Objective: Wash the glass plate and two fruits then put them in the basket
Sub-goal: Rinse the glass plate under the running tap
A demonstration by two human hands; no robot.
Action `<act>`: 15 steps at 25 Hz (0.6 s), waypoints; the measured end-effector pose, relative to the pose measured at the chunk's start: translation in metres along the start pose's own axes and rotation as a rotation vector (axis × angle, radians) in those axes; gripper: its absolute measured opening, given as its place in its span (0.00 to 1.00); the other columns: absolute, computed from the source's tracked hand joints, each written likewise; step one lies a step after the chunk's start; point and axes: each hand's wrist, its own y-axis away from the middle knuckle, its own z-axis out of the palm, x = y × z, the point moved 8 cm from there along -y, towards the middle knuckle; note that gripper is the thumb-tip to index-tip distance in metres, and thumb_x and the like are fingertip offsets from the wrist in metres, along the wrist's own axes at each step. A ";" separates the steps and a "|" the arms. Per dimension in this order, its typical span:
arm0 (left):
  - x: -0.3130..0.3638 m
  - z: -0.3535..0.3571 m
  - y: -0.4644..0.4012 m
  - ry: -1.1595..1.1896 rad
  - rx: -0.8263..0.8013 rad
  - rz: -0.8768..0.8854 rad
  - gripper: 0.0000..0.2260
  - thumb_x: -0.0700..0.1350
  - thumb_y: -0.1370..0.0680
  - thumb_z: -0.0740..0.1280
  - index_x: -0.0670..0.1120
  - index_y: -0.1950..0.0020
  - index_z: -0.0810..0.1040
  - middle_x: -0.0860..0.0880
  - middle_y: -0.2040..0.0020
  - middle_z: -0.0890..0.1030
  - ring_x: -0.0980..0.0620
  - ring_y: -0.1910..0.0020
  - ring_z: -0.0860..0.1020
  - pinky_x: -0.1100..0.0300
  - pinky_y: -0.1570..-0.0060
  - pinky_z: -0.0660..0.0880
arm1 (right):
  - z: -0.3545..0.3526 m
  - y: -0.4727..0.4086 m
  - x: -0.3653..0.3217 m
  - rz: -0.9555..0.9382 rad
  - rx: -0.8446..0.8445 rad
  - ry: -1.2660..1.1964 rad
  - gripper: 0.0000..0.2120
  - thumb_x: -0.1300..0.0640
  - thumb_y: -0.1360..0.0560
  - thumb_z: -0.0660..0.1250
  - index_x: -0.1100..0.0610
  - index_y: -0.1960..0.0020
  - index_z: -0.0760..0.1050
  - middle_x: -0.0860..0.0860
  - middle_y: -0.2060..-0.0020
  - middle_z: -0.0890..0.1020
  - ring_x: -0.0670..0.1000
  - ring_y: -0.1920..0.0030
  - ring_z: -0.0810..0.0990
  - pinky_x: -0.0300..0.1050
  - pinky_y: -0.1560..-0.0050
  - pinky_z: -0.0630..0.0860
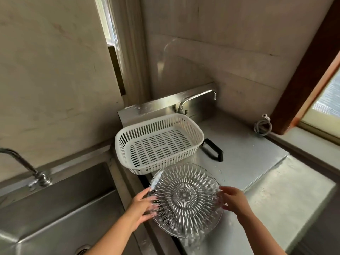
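A round cut-glass plate (pixel 185 197) with a starburst pattern is held tilted above the counter edge, wet, just in front of the white slotted plastic basket (pixel 128 142). My left hand (pixel 141 207) grips its left rim, fingers showing through the glass. My right hand (pixel 233 199) holds the right rim. The basket is empty and stands on the steel counter behind the plate. No fruit is in view.
A steel sink (pixel 60 205) with a faucet (pixel 22 164) lies to the left. A second faucet (pixel 196 100) rises behind the basket. A black handle (pixel 213 150) lies on a steel cover to the basket's right. A coiled hose (pixel 262 126) sits near the window sill.
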 end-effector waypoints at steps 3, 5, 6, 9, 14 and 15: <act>0.000 -0.006 0.009 0.072 -0.014 -0.007 0.27 0.32 0.25 0.63 0.48 0.28 0.64 0.43 0.40 0.78 0.46 0.51 0.80 0.52 0.57 0.79 | -0.007 0.003 0.000 -0.008 0.016 0.000 0.14 0.70 0.29 0.59 0.64 0.47 0.79 0.58 0.65 0.80 0.55 0.66 0.77 0.48 0.61 0.77; 0.004 -0.015 0.023 0.091 0.002 0.002 0.26 0.34 0.24 0.64 0.48 0.29 0.64 0.42 0.38 0.77 0.44 0.47 0.79 0.49 0.50 0.77 | -0.011 0.009 -0.004 -0.026 0.045 -0.011 0.16 0.70 0.29 0.60 0.64 0.43 0.76 0.59 0.59 0.81 0.57 0.64 0.77 0.50 0.59 0.77; 0.009 -0.022 0.031 0.094 0.016 0.012 0.25 0.34 0.25 0.65 0.47 0.29 0.65 0.42 0.38 0.78 0.43 0.46 0.79 0.49 0.48 0.76 | -0.011 0.013 -0.007 -0.038 0.054 -0.003 0.17 0.69 0.29 0.61 0.63 0.41 0.75 0.59 0.56 0.81 0.58 0.62 0.78 0.51 0.57 0.77; 0.025 -0.042 0.062 0.130 0.038 0.060 0.24 0.35 0.25 0.66 0.46 0.30 0.67 0.42 0.41 0.79 0.45 0.50 0.80 0.51 0.50 0.76 | 0.000 0.030 -0.027 -0.128 0.042 0.101 0.18 0.68 0.28 0.63 0.63 0.39 0.75 0.61 0.51 0.81 0.58 0.57 0.78 0.55 0.50 0.78; 0.037 -0.098 0.117 0.201 0.104 0.184 0.20 0.37 0.23 0.62 0.47 0.32 0.68 0.42 0.41 0.79 0.48 0.55 0.79 0.52 0.49 0.74 | 0.100 0.076 -0.062 -0.158 -0.320 0.064 0.15 0.66 0.26 0.65 0.63 0.39 0.72 0.60 0.54 0.79 0.56 0.59 0.77 0.45 0.63 0.73; 0.032 -0.122 0.130 0.227 0.148 0.208 0.19 0.37 0.23 0.62 0.47 0.32 0.68 0.42 0.39 0.78 0.46 0.52 0.80 0.51 0.45 0.74 | 0.137 0.091 -0.067 -0.162 -0.437 0.066 0.15 0.65 0.26 0.65 0.61 0.40 0.72 0.59 0.55 0.80 0.56 0.60 0.78 0.44 0.63 0.73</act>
